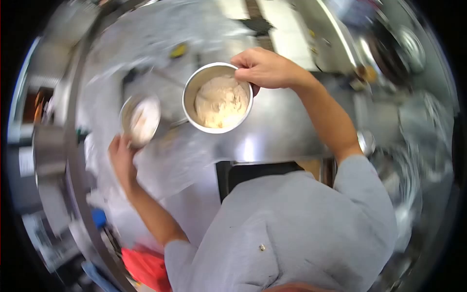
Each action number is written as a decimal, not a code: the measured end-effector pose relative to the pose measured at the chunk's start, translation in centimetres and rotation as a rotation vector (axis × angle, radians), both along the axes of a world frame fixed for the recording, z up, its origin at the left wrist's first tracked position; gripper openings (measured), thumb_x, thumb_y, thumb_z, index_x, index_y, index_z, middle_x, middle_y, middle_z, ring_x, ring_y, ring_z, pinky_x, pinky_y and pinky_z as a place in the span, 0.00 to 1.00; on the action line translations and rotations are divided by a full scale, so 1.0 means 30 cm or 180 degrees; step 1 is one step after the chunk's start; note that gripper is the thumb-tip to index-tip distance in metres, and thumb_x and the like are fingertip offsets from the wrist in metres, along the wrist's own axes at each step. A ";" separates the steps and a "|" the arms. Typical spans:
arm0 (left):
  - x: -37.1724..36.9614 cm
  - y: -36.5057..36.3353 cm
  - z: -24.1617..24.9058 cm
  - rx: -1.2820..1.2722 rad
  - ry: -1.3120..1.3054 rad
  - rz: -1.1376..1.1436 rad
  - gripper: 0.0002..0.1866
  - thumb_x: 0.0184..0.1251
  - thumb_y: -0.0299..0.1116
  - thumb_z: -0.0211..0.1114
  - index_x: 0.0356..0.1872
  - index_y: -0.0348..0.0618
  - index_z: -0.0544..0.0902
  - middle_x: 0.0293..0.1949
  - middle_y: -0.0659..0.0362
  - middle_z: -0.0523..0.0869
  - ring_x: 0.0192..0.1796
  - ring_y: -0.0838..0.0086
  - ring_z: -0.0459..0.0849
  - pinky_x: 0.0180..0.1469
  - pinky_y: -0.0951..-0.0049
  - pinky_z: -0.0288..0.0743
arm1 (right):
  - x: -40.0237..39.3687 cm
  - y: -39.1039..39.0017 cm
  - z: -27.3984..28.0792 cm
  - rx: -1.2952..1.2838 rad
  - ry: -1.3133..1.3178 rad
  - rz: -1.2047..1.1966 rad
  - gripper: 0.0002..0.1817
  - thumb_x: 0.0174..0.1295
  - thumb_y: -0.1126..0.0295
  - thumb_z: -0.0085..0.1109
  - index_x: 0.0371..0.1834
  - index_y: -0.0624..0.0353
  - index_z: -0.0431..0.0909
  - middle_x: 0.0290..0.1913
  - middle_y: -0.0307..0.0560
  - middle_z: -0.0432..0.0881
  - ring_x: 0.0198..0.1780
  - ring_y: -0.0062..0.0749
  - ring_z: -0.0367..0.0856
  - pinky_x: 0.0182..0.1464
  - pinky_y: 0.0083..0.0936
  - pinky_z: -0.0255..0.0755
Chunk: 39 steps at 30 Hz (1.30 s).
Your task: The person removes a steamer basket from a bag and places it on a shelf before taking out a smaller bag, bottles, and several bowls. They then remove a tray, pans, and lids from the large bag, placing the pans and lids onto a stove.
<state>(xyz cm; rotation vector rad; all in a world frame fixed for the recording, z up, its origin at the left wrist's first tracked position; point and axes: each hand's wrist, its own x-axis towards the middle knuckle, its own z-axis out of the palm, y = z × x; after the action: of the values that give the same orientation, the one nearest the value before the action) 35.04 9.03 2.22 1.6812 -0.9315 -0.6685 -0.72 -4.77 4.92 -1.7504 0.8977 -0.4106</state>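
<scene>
My right hand [260, 67] grips the rim of a round metal pot [187, 103], its thumb at the edge. Pale, lumpy dough-like food [221, 103] lies inside the pot. Farther left, my left hand [122, 155] is closed on the near edge of a smaller bowl [125, 116], somewhat smeared by motion. That bowl holds a white, powdery-looking substance [145, 119]. The two vessels are apart, over a worktop covered partly with clear plastic sheet.
Bare steel worktop [287, 126] shows right of the pot. A small yellow item [179, 50] lies beyond it. Dark pans [386, 51] stand at the upper right, plastic bags [423, 119] at the right. A red bag [146, 267] is at the lower left.
</scene>
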 end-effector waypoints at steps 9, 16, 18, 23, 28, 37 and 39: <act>-0.746 0.039 -0.184 0.1086 0.0576 -0.1701 0.06 0.61 0.28 0.58 0.26 0.40 0.74 0.22 0.67 0.73 0.24 0.85 0.70 0.23 0.81 0.63 | -1.159 0.184 -0.320 0.0706 0.0401 -0.1267 0.06 0.56 0.71 0.50 0.26 0.60 0.74 0.23 0.33 0.73 0.24 0.15 0.73 0.26 0.17 0.70; -1.440 -0.218 -0.657 0.1301 0.0822 -0.2645 0.10 0.61 0.28 0.59 0.29 0.28 0.76 0.27 0.52 0.81 0.28 0.71 0.82 0.30 0.71 0.82 | -1.632 0.292 -0.835 0.0939 0.0687 -0.2892 0.06 0.56 0.73 0.53 0.29 0.64 0.77 0.26 0.42 0.77 0.25 0.27 0.78 0.27 0.26 0.79; -1.597 -0.269 -0.785 0.1522 0.0720 -0.2739 0.10 0.61 0.26 0.59 0.29 0.25 0.75 0.32 0.49 0.79 0.32 0.65 0.84 0.35 0.69 0.86 | -1.702 0.317 -0.922 0.1004 0.0784 -0.3257 0.06 0.53 0.71 0.57 0.25 0.63 0.77 0.22 0.43 0.76 0.23 0.28 0.76 0.23 0.25 0.73; -1.833 -0.260 -0.858 0.1698 0.0818 -0.2865 0.09 0.63 0.24 0.55 0.26 0.28 0.72 0.30 0.51 0.77 0.29 0.69 0.82 0.35 0.67 0.87 | -1.712 0.366 -0.901 0.0748 0.1490 -0.3389 0.09 0.48 0.68 0.62 0.23 0.64 0.78 0.20 0.46 0.77 0.20 0.32 0.76 0.20 0.30 0.71; -1.841 -0.233 -0.908 0.1892 0.0405 -0.3130 0.08 0.64 0.28 0.57 0.30 0.31 0.74 0.30 0.54 0.78 0.33 0.70 0.81 0.37 0.68 0.84 | -1.695 0.402 -0.867 0.0944 0.2516 -0.2924 0.16 0.45 0.62 0.67 0.31 0.64 0.83 0.30 0.57 0.84 0.31 0.47 0.83 0.37 0.42 0.77; -1.089 -0.072 -0.225 0.0429 0.1522 -0.3327 0.10 0.68 0.29 0.59 0.42 0.31 0.79 0.37 0.53 0.84 0.42 0.71 0.83 0.47 0.71 0.77 | -1.276 0.231 -0.371 -0.0873 0.2197 -0.1854 0.19 0.52 0.59 0.66 0.39 0.64 0.78 0.35 0.55 0.82 0.36 0.47 0.82 0.40 0.40 0.74; -0.785 -0.023 -0.117 -0.0146 0.1105 -0.2391 0.09 0.69 0.30 0.57 0.37 0.33 0.78 0.32 0.52 0.84 0.37 0.72 0.83 0.42 0.73 0.77 | -0.967 0.187 -0.246 -0.1256 0.1227 -0.1491 0.14 0.56 0.65 0.63 0.38 0.64 0.77 0.34 0.53 0.81 0.32 0.43 0.81 0.38 0.34 0.74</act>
<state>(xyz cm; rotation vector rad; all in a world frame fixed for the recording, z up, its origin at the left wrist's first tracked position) 11.48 8.32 -1.29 1.0888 -1.3056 -1.3719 -29.72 0.83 -2.46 -2.0082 1.6042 -0.5947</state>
